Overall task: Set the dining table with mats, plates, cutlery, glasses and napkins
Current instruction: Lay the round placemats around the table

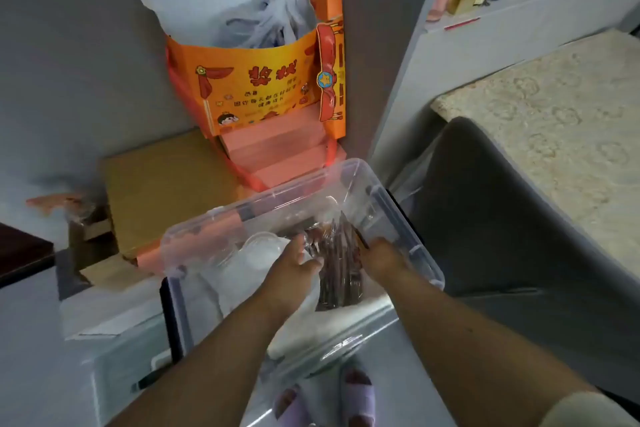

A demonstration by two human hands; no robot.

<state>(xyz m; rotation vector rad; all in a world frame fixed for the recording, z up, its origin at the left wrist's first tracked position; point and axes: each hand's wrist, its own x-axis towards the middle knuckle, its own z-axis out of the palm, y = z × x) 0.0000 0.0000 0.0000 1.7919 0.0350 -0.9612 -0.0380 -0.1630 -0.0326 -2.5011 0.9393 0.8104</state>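
A clear plastic bin (398, 215) sits below an orange printed box (249, 87), and inside it the left hand (294, 265) and right hand (382, 258) flank a dark cutlery bundle (341, 270), each grip touching it, curl unclear.

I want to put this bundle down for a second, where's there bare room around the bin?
Bare room: the tabletop beyond the grey chair, and the flat brown box left of the orange box. Inside the clear bin it is crowded round both hands.
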